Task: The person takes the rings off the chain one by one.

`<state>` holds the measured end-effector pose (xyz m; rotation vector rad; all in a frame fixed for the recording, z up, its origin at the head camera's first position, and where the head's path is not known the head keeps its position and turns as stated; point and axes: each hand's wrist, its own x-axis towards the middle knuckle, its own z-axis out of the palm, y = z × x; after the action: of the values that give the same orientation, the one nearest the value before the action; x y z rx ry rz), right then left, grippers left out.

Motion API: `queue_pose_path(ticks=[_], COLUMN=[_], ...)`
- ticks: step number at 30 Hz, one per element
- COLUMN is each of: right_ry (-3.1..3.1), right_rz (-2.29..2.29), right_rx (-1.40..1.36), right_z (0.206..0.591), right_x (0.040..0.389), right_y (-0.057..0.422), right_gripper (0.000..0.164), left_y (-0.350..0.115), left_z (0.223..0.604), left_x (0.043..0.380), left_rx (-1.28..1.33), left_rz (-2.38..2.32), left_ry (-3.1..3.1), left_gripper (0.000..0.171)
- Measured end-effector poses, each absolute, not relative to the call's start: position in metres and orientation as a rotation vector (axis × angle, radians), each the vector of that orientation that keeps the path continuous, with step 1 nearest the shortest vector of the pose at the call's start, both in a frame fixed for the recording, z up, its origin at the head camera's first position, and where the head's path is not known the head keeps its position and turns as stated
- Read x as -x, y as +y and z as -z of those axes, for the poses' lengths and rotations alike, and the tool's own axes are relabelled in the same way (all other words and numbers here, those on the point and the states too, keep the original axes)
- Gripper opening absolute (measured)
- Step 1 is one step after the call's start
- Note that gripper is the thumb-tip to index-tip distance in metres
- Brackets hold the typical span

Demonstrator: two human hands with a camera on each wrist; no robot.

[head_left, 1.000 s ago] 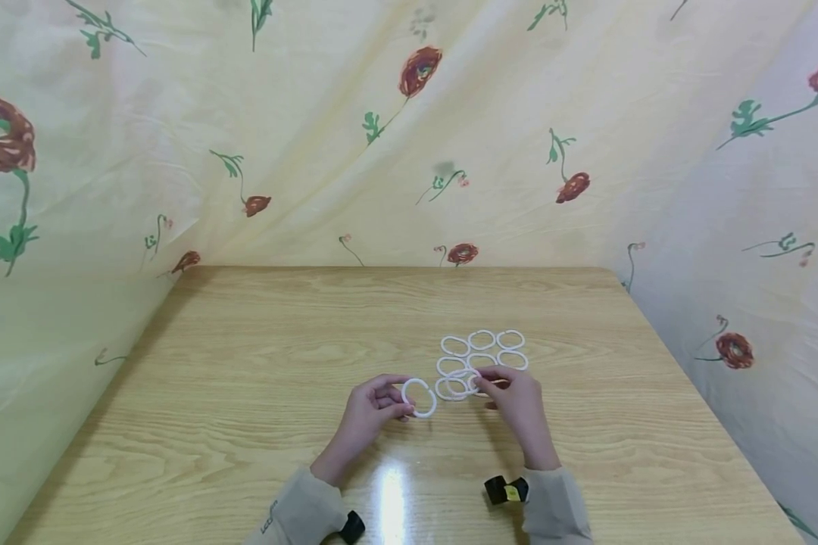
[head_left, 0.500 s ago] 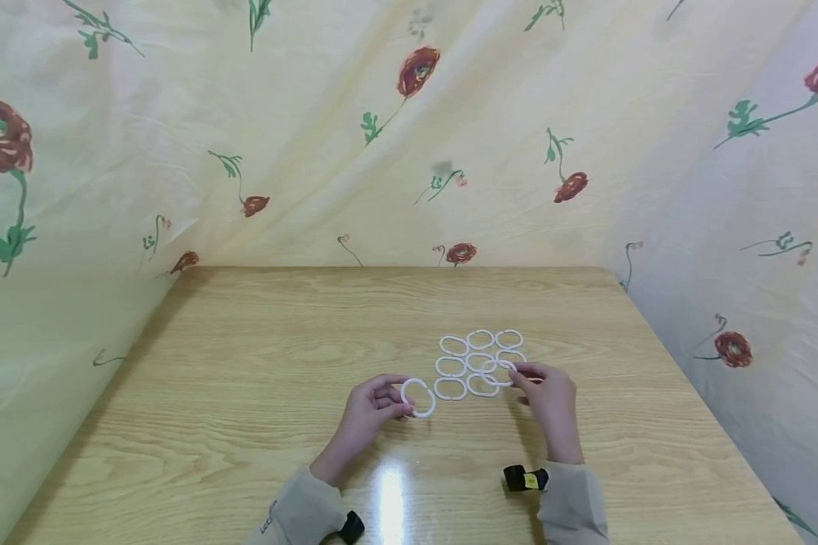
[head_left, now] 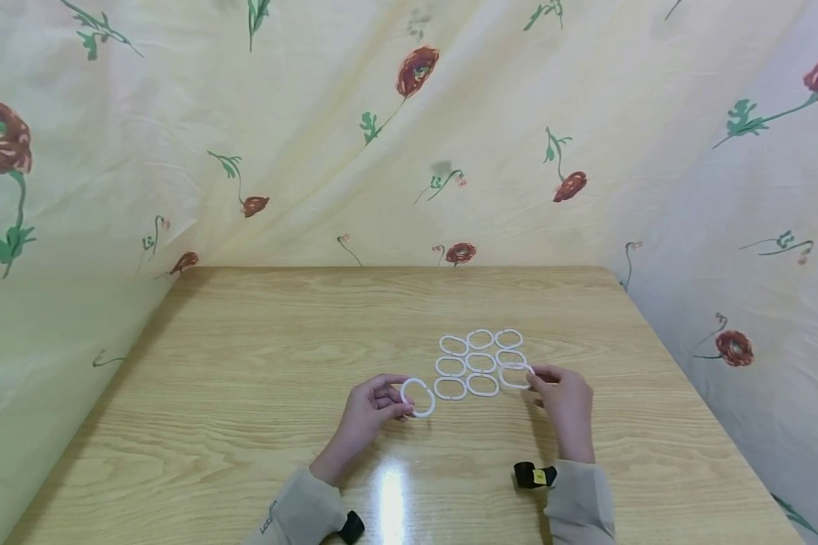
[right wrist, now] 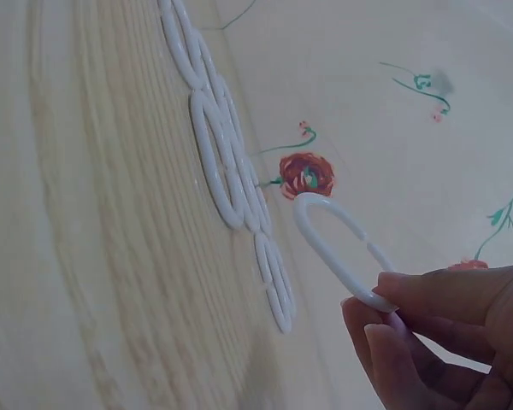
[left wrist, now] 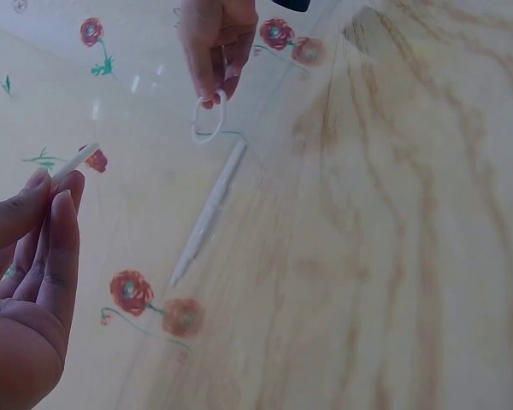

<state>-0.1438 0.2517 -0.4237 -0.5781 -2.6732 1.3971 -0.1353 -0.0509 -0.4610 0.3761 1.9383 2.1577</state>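
Observation:
Between thumb and fingers, my left hand pinches a white plastic ring with a small gap in its loop, held upright above the table. In the left wrist view this ring appears edge-on. My right hand pinches a second such ring by its right end, just above the table. From the head, it overlaps the edge of a ring in the row behind. Several similar white rings lie flat in close rows to the left of and behind the right hand.
The wood-grain table runs back to a hanging cloth with red flowers, which also encloses both sides. Black wrist devices sit at the left sleeve and the right sleeve. Light glares off the table between the forearms.
My right hand has carried its ring rightward, from over the front-left ring to the right end of the front row. The left hand and its ring stay put.

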Motion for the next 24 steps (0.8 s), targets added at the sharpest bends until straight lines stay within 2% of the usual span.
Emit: queue_pose_path(ticks=[24], right_ry=[-2.819], right_rz=[-1.268], right_rx=[0.548], right_z=[0.4328], right_x=[0.1459], right_y=[0.2597], right_gripper=[0.028], left_y=[-0.0508], left_z=[0.4623], left_x=[0.1369], left_rx=[-0.359], left_rz=[-2.148], left_ry=[1.951], left_gripper=[0.042])
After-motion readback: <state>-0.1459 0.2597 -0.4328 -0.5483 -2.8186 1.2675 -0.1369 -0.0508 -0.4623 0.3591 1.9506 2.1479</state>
